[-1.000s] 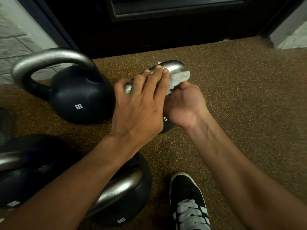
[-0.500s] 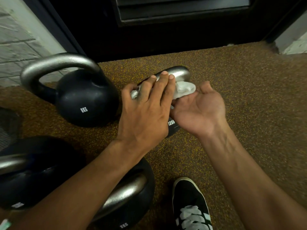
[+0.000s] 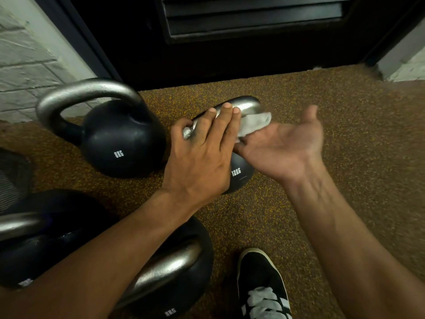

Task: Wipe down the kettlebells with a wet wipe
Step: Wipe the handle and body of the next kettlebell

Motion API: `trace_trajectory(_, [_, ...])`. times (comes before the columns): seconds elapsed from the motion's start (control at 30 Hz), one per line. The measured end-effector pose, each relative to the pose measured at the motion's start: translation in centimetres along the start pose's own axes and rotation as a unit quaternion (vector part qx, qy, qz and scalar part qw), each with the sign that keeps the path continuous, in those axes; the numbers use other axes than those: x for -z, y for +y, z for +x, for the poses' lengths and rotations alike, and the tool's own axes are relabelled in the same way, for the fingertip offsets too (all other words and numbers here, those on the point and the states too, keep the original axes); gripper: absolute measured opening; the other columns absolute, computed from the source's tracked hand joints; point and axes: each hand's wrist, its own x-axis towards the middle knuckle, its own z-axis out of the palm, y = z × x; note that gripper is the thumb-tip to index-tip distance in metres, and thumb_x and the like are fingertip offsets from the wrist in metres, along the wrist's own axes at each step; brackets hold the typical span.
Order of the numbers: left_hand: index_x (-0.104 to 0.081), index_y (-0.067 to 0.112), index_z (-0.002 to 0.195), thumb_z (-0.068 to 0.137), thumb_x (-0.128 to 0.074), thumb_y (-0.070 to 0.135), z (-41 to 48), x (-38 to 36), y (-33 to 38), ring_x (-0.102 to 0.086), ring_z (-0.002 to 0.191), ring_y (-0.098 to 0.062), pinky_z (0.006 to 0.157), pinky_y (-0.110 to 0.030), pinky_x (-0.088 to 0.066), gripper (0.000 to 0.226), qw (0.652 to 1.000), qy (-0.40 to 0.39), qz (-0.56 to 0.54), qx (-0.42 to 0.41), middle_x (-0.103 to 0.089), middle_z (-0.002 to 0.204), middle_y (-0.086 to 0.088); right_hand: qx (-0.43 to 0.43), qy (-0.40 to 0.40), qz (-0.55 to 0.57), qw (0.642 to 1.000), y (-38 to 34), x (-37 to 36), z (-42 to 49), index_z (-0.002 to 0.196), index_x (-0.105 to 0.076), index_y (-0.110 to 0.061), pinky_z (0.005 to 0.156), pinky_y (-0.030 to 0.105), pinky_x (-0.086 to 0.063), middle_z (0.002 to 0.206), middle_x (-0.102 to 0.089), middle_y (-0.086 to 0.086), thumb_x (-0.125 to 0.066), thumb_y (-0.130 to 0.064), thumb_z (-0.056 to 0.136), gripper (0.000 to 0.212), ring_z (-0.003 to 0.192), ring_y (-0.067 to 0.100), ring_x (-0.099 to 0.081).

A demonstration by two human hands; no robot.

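A black kettlebell marked 12KG (image 3: 239, 178) stands on the speckled rubber floor (image 3: 333, 157), its steel handle (image 3: 248, 105) pointing away from me. My left hand (image 3: 202, 157) lies over the handle with the fingers wrapped on it, hiding most of the bell. My right hand (image 3: 282, 148) is turned palm up beside the handle, thumb raised. Its fingertips hold a crumpled white wet wipe (image 3: 254, 123) against the handle's right side.
Another black kettlebell marked 8KG (image 3: 119, 139) stands upright just left. Two more lie near me under my left forearm: one 8KG (image 3: 179, 272) and a larger one (image 3: 46, 238). My black shoe (image 3: 262, 284) is at the bottom. A dark door (image 3: 230, 42) closes the far side.
My right hand has rolled from curled over the wipe to palm up and shifted right, with the wipe now showing more. My left hand has kept its hold on the handle.
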Motion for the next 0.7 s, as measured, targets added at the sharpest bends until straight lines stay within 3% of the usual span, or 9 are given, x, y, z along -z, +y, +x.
trace_trajectory(0.1, [-0.038,0.008,0.156,0.100,-0.039,0.027,-0.1,0.0,0.0,-0.050,0.135,-0.029,0.099,-0.051,-0.034,0.059,1.000,0.003,-0.007,-0.002,-0.045,0.157,-0.009,-0.009,0.005,0.002,1.000,0.1,-0.3,0.3,0.142,-0.041,0.012,0.116,0.051,-0.034,0.135,-0.056,0.037,-0.018,-0.096,0.077,0.129,0.130,0.043,-0.054])
trace_trajectory(0.23, [-0.039,0.007,0.155,0.100,-0.037,0.026,-0.1,-0.1,-0.1,-0.050,0.134,-0.028,0.098,-0.050,-0.035,0.058,1.000,0.010,-0.007,-0.011,-0.046,0.157,-0.009,-0.010,-0.012,0.001,1.000,-0.4,-0.3,-1.2,0.147,-0.037,0.010,0.122,0.056,-0.022,0.142,-0.050,0.036,-0.018,-0.098,0.074,0.131,0.137,0.047,-0.047])
trace_trajectory(0.4, [-0.039,0.009,0.155,0.099,-0.040,0.026,-0.1,-0.1,0.0,-0.050,0.134,-0.029,0.099,-0.051,-0.035,0.058,1.000,0.014,-0.013,-0.003,-0.046,0.157,-0.008,-0.007,0.028,-0.039,0.999,0.0,-1.2,0.3,0.143,-0.040,0.012,0.116,0.051,-0.035,0.135,-0.055,0.037,-0.017,-0.096,0.078,0.128,0.132,0.044,-0.052])
trace_trajectory(0.47, [-0.040,0.008,0.155,0.099,-0.039,0.026,-0.1,0.0,0.0,-0.051,0.134,-0.029,0.098,-0.051,-0.035,0.058,1.000,0.012,-0.016,-0.005,-0.046,0.156,-0.009,0.011,0.007,-0.055,0.998,0.1,-1.0,-0.4,0.144,-0.040,0.011,0.120,0.048,-0.032,0.137,-0.056,0.034,-0.017,-0.094,0.079,0.126,0.133,0.042,-0.053])
trace_trajectory(0.6, [-0.050,0.009,0.147,0.098,-0.041,0.024,0.0,0.1,-0.1,-0.051,0.133,-0.030,0.097,-0.051,-0.036,0.052,1.000,0.019,-0.015,-0.002,-0.050,0.152,-0.010,0.058,-0.006,-0.183,0.981,0.9,-1.3,-2.1,0.147,-0.042,0.005,0.122,0.044,-0.030,0.140,-0.060,0.022,-0.013,-0.091,0.083,0.119,0.133,0.031,-0.056])
trace_trajectory(0.7, [-0.058,0.009,0.135,0.096,-0.050,0.025,-0.2,0.1,0.0,-0.049,0.132,-0.032,0.097,-0.051,-0.036,0.044,0.999,0.021,-0.037,-0.003,-0.055,0.143,-0.013,0.094,0.015,-0.335,0.937,2.7,-1.9,-2.0,0.133,-0.057,-0.004,0.108,0.035,-0.045,0.123,-0.072,0.007,-0.013,-0.090,0.084,0.108,0.119,0.017,-0.066])
